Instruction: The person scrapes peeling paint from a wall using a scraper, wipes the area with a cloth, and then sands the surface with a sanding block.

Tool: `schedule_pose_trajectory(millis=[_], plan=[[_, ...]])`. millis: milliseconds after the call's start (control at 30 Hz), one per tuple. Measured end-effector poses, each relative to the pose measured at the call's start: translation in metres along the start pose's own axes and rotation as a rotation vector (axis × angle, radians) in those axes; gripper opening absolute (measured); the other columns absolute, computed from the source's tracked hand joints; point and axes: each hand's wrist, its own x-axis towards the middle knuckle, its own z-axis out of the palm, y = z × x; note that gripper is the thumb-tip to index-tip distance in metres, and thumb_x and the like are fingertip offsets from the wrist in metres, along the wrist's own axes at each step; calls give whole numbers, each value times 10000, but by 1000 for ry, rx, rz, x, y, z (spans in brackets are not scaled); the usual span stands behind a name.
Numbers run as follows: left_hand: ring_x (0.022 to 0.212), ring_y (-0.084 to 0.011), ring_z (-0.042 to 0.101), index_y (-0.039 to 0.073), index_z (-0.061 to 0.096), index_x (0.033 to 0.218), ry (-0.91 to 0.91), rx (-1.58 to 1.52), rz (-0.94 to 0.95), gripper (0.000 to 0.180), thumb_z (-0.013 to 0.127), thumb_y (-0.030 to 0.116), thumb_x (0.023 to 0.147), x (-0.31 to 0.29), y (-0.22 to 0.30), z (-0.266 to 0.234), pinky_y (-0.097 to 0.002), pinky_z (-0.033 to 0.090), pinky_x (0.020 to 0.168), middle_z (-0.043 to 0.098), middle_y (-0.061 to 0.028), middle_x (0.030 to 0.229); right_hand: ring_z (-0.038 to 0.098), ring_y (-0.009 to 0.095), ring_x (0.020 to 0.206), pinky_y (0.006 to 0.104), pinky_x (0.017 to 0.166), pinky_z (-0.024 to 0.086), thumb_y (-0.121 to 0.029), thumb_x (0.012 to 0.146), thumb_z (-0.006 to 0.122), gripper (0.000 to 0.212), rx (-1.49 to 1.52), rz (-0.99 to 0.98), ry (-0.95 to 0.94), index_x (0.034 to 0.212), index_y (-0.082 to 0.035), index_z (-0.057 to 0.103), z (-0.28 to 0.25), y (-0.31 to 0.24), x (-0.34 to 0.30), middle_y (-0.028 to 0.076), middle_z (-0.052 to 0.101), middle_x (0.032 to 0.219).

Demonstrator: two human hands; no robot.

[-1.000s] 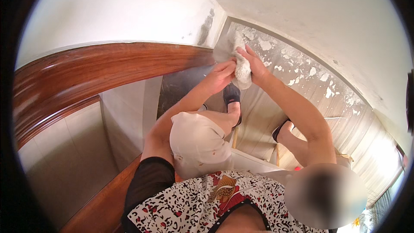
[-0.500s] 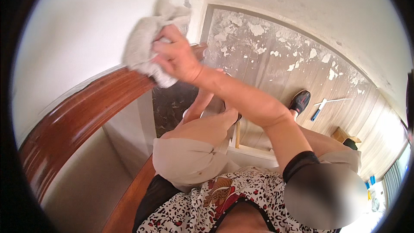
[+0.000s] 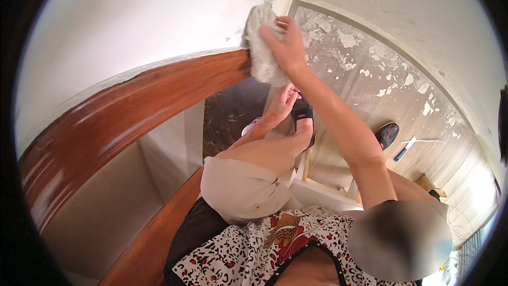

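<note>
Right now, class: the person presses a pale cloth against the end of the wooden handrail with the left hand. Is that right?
Not quite. The head view shows the right hand pressing the pale cloth against the end of the wooden handrail; the left hand is lower, near the foot.

Palm of right hand [image 3: 288,47] hidden against grey cloth [image 3: 262,47], with far end of wooden handrail [image 3: 132,106] covered by that cloth. Left hand [image 3: 283,103] partly tucked behind right forearm, fingers not clearly told apart, grip impossible to judge. Dark sandal [image 3: 302,114] half masked by foot and hand. Second sandal [image 3: 386,135] and blue-handled tool [image 3: 407,148] on peeling floor [image 3: 370,74] too small for detail. Lower right smeared by blurred patch. Patterned shirt [image 3: 254,254] cut off at bottom edge. Rim lost to black fisheye border.
</note>
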Motion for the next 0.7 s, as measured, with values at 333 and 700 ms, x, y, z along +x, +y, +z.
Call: schedule_pose_trajectory(millis=[333,700], plan=[[960,-140,512,58,472,1191,69,-147,119,353,592,46,858,3,-35,0,-303,429,864,545,-27,1008,590,419,808,455,721,473,-211,789,657,274,-283,-322,-122,924,4,554,8,-95,-30,227,623,825],[712,-299,665,12,526,1074,175,-5,146,204,555,86,885,14,11,-4,-357,505,629,679,-118,793,645,367,843,424,773,508,-346,759,674,399,-314,-167,-152,961,-5,631,-19,-99,-6,197,670,875]])
